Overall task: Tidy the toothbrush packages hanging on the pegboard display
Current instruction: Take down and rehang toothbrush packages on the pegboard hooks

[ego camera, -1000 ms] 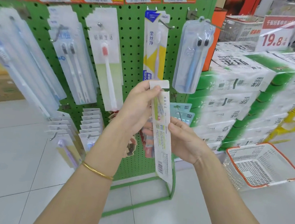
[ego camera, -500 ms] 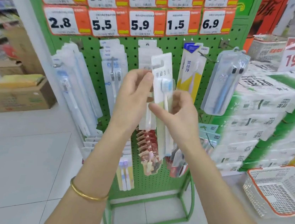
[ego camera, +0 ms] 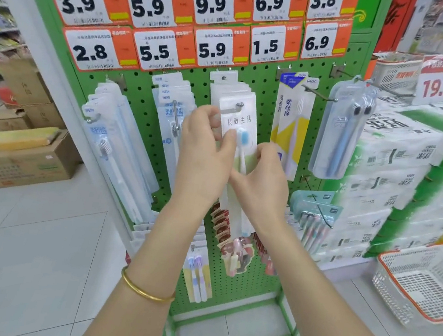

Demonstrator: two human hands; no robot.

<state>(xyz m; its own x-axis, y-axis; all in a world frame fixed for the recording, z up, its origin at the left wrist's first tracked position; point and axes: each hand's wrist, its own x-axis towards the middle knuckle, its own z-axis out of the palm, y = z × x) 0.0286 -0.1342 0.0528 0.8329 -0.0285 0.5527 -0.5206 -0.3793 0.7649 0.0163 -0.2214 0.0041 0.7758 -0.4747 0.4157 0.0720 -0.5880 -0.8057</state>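
Note:
A green pegboard [ego camera: 262,94] carries hanging toothbrush packages. In the middle, a white package with a blue-headed toothbrush [ego camera: 240,127] sits at the tip of a metal peg, in front of a stack of like packages. My left hand [ego camera: 202,157] pinches its left edge near the top, thumb on the front. My right hand [ego camera: 261,184] grips its lower part from the right. Both hands hide the package's middle. A yellow-and-white package [ego camera: 290,120] hangs to the right, then a clear blister pack with two blue brushes [ego camera: 342,129].
Long clear packages [ego camera: 116,149] and blue-labelled packages [ego camera: 172,106] hang at left. Smaller packages [ego camera: 232,250] hang on the lower pegs. Price tags [ego camera: 216,22] line the top. Stacked tissue packs [ego camera: 398,172] and a white basket [ego camera: 421,284] stand right; cardboard boxes [ego camera: 26,160] sit left.
Both hands have lifted the white package from low in front of the board up to the middle peg. Its hang hole now sits on the peg's tip. The view has tilted upward.

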